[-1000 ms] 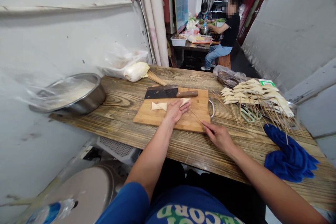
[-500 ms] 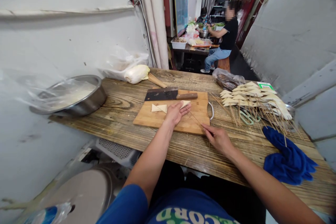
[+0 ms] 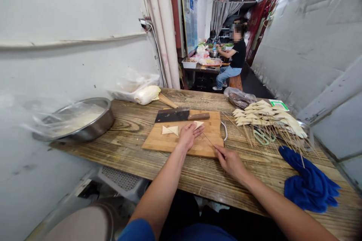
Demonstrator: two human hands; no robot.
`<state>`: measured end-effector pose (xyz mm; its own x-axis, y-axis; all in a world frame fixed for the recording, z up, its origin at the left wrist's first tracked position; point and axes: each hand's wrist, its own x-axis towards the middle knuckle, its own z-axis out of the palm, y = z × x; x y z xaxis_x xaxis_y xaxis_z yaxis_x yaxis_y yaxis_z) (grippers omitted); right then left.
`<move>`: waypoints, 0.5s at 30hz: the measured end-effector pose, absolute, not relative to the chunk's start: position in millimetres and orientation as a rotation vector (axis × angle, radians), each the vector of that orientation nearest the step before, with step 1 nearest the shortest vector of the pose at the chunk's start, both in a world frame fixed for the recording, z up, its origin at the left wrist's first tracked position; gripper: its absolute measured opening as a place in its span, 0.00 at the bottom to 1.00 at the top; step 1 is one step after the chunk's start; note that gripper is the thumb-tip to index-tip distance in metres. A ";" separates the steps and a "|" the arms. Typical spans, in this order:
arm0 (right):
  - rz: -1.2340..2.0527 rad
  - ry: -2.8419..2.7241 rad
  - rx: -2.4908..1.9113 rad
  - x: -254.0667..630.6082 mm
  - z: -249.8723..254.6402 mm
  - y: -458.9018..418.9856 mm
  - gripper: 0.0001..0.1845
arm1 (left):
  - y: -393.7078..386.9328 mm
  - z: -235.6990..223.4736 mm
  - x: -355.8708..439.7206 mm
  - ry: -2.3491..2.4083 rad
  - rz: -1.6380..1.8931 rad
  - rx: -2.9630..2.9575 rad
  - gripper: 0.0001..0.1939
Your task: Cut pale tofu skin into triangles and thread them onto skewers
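Observation:
My left hand (image 3: 189, 136) is over the cutting board (image 3: 158, 141), its fingers around a pale tofu-like triangle (image 3: 198, 124). Between the fingertips of my right hand (image 3: 227, 157) is a thin wooden skewer (image 3: 208, 140), slanting up to the triangle; whether its tip has gone in, I cannot tell. More pale triangles (image 3: 170, 130) lie side by side on the board, left of my left hand. Behind them rests a cleaver (image 3: 173, 115) with a dark blade and wooden handle.
At right, skewered triangles (image 3: 263, 113) are piled near green-handled scissors (image 3: 261, 136) and a blue cloth (image 3: 309, 186). A steel basin (image 3: 98, 126) under plastic stands left. A cabbage (image 3: 148, 95) lies at the back, beside loose skewers (image 3: 167, 100). A person (image 3: 237, 55) sits at a farther table.
The camera view has tilted up, so the table sits lower in the picture. Both hands keep nearly the same pose, with the skewer still pointing at the triangle.

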<state>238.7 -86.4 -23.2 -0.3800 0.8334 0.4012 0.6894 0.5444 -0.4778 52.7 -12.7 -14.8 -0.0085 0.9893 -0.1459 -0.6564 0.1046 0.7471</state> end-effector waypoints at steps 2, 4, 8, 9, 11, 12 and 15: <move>0.272 -2.184 -1.238 236.7 -23.5 -87.0 0.18 | -12.7 -15.6 53.2 0.758 1.406 0.559 0.04; 0.233 -2.206 -1.259 235.0 -24.2 -87.2 0.18 | -13.1 -15.7 53.6 0.748 1.392 0.563 0.05; 0.122 -2.279 -1.303 230.3 -25.1 -88.0 0.20 | -14.9 -15.3 54.8 0.727 1.360 0.543 0.05; 0.096 -2.297 -1.311 228.3 -25.0 -88.6 0.20 | -15.3 -15.3 55.1 0.721 1.355 0.535 0.05; 0.059 -2.328 -1.340 223.4 -24.1 -89.7 0.20 | -16.1 -15.4 55.3 0.702 1.348 0.521 0.04; 0.045 -2.340 -1.365 220.4 -23.2 -90.3 0.19 | -16.5 -15.4 55.0 0.690 1.346 0.513 0.03; 0.003 -2.352 -1.455 210.2 -19.0 -90.7 0.17 | -17.5 -14.5 52.0 0.650 1.353 0.489 0.03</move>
<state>210.2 -90.7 -19.0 -0.3956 0.8640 0.3113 0.8634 0.4655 -0.1948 52.0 -17.5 -14.5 0.0889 0.9855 -0.1444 -0.7288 0.1631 0.6650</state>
